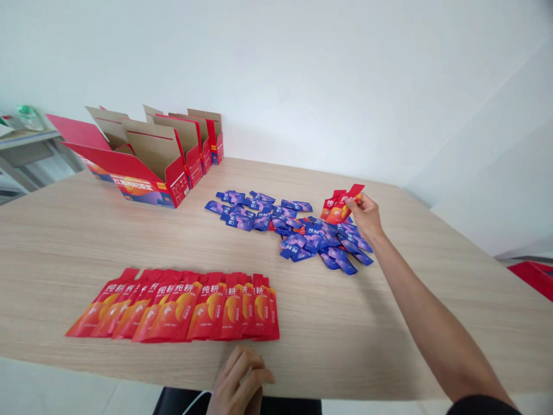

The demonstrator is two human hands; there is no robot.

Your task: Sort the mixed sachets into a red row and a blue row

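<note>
Red pouches (339, 207) are in a small bunch by the back right side of the blue pile (314, 231). The right hand (368, 219) has them. Its grip is clamped on the bunch, with thumb and fingers pinching one side. I cannot tell if the bottoms of these pouches touch the blue pile. The pile is a messy heap of blue pouches (239, 222) on the worktop (129, 236), and bits of red (301, 229) peek out from its middle. In front of the blue pile and to its left lies a long row of red pouches (207, 308). They lie flat and overlap, with their necks pointing to the back. The left hand (241, 377) is in front of the blue pile too, near the worktop's front edge and close to the row. Its fingers are curled, but I cannot tell if its grip is apart or together. To the left of the blue pile and further back stand red boxes (149, 167) with their flaps up. A white wall (324, 86) is behind the blue pile.
</note>
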